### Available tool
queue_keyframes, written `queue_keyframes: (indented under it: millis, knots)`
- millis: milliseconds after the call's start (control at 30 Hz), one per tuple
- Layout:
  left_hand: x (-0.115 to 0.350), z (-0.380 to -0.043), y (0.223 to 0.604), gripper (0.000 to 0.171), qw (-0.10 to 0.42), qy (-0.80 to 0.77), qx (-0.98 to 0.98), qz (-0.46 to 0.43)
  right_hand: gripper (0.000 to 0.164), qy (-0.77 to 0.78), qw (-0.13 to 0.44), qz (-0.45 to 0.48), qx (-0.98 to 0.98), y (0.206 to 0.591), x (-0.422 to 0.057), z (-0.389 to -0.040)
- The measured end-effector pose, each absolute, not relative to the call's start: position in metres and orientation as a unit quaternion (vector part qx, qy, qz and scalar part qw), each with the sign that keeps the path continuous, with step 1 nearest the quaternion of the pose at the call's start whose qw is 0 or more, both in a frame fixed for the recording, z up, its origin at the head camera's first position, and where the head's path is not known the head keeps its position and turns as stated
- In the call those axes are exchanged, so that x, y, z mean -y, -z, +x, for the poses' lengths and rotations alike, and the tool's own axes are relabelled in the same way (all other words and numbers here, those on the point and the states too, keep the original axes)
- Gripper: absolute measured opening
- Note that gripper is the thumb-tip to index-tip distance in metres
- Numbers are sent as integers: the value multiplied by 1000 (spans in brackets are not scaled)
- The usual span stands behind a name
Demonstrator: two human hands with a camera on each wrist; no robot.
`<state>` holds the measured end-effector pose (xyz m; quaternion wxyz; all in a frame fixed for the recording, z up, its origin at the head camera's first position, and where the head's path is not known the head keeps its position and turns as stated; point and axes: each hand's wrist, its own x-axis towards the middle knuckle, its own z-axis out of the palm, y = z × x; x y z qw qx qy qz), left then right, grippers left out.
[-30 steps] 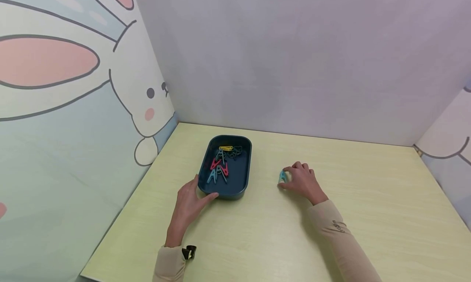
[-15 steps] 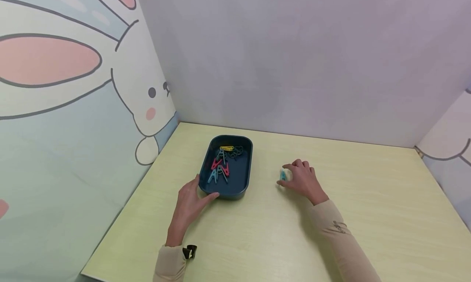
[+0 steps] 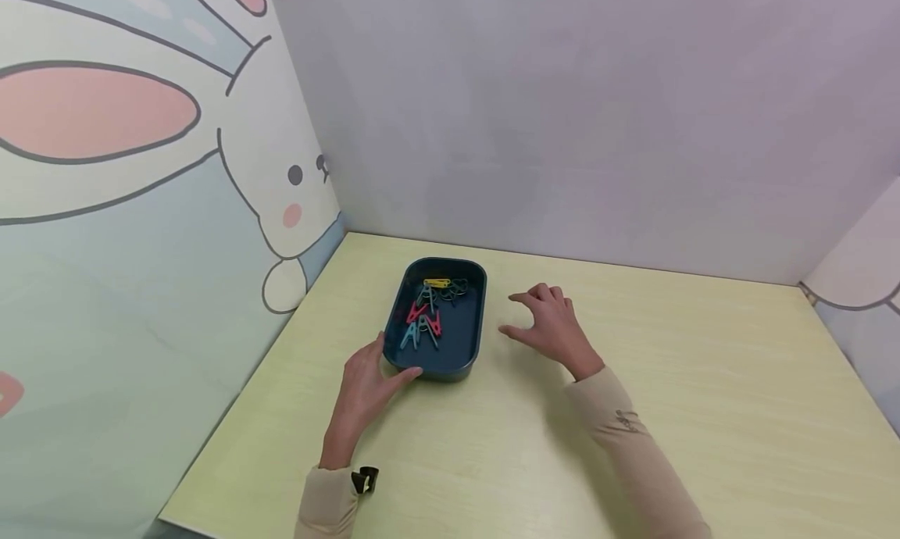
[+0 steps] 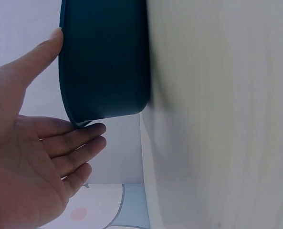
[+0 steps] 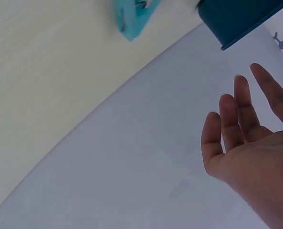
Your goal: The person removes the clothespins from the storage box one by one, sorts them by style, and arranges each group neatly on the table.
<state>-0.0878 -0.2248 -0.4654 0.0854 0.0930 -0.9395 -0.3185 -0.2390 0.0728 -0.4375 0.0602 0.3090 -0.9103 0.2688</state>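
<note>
Across the top of the head view I had the pale wall [image 3: 562, 133], with a rabbit mural [image 3: 105, 305] filling the left. Below it spread the pale yellow counter [image 3: 703, 383]. The dark rectangular bin [image 3: 460, 328] stood on it, near the centre of the frame.

At the bin's lower-left corner I had the left hand [image 3: 367, 384], thumb on the near rim and nearly straight fingers along the left wall. Right of the bin, well apart from the left one, was the right hand [image 3: 551, 324], its thumb and forefinger spread towards the bin but not touching it, nothing between their tips.

That was the change: half a second earlier those fingers had been around a light-blue clothespin [image 5: 131, 31], and the hand had since moved left. The right wrist view showed the clothespin at its top edge, outside the bin; blur kept me from telling if it touched the counter. I judged it out of my grip, the carry unfinished.

Inside the bin lay red clothespins [image 3: 416, 312], blue-grey clothespins [image 3: 410, 335], a yellow clip [image 3: 437, 283] and dark wire clips [image 3: 458, 287].
</note>
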Motion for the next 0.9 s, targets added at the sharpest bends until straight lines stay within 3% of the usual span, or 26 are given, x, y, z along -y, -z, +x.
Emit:
queue_keyframes:
  millis: [367, 900]
  knots:
    - [226, -87, 466, 99, 75, 317, 940, 104, 60, -269, 59, 363, 890, 420, -15, -235]
    - [225, -86, 466, 95, 89, 313, 942, 87, 60, -186, -12, 405, 895, 436, 62, -232]
